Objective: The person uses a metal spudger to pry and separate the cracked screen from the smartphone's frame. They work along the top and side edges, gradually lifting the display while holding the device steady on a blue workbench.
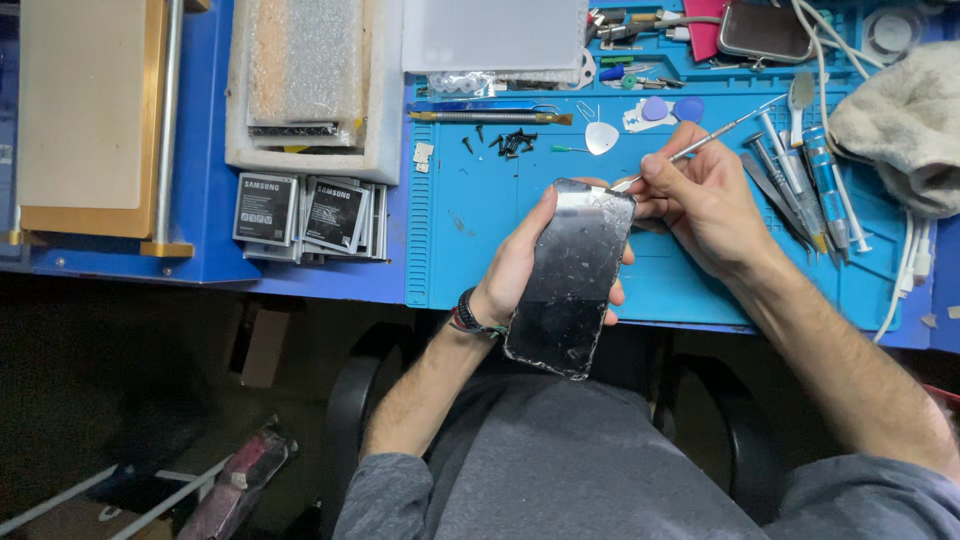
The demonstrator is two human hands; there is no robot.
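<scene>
At the near edge of the bench, over the lap:
Phone: black flat smartphone with a cracked glass face (573, 280), held above the bench edge; long axis runs from near-left to far-right, the shattered top corner farthest from the body.
Left hand: left hand (520, 262) grasping the phone from its left side, thumb along the left edge, fingertips wrapped round the right edge; a dark braided band sits at the wrist.
Right hand: right hand (705, 205) clenched in a pen grip on a thin silver metal pry tool (700, 147).
Key relation: the phone's top right corner lies just left of the right hand; the tool's tip meets that corner, its shaft slanting away to the far right. The right hand is nearer the corner.
Bench surface: blue silicone work mat (480, 215).
Right of mat: row of slim metal screwdrivers and tweezers (805, 180); crumpled beige cloth (900, 125).
Mid mat: cluster of small black screws (512, 142); white and blue plastic picks (650, 115).
Far left: stack of grey flat batteries (305, 215).
</scene>
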